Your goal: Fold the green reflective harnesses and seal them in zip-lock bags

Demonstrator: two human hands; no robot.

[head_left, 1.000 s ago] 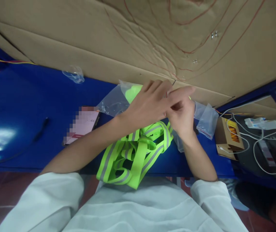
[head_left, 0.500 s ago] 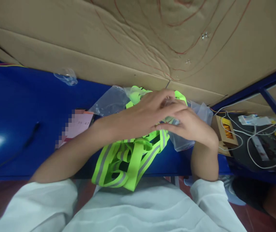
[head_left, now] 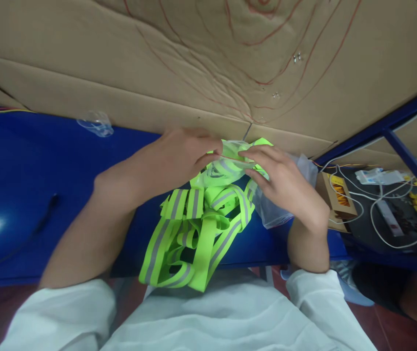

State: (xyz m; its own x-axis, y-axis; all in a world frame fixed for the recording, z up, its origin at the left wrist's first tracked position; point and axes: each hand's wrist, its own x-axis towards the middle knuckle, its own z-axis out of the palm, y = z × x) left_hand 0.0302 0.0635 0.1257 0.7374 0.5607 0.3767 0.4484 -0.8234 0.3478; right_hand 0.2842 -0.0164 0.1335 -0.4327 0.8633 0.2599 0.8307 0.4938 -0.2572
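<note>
Straps (head_left: 197, 229) of flat neon-green webbing with grey reflective stripes lay in a looped tangle on the blue table (head_left: 29, 170), its long axis running from the cardboard wall (head_left: 157, 58) down over the near edge. Left hand (head_left: 173, 156) and right hand (head_left: 285, 183) each pinched the crinkled clear plastic bag (head_left: 226, 165) over its far end.

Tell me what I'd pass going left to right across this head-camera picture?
Thin black cable, crumpled clear plastic scrap, left hand, neon-green reflective fabric straps, right hand, small brown cardboard box, tangled white cables.
</note>
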